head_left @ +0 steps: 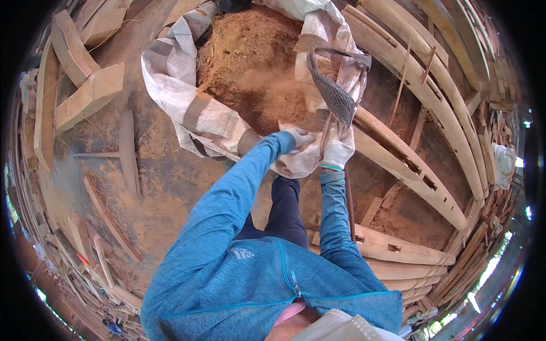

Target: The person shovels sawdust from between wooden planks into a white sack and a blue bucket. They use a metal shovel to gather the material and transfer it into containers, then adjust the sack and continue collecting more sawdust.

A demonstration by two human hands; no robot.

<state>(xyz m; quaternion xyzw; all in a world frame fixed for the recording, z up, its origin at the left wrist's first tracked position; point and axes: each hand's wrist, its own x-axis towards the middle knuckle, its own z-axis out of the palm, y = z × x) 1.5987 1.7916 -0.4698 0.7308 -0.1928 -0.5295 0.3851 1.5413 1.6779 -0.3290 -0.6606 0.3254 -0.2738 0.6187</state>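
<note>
Head view: arms [227,193] stretched forward, left grip [299,138], right grip [339,150] clamped on sack [223,118].

Dusty floor [162,213], white sack [220,120], wood pieces [130,154]

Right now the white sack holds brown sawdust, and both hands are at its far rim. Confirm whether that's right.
Wrong rim: the head view shows the left hand and right hand at the near rim of the white sack of brown sawdust.

A grey-banded white woven sack [170,94] sits on the floor [165,221] — wide open, its edges crumpled. Reddish-brown sawdust [244,51] lies inside — loose, its nearer part hazy
</note>
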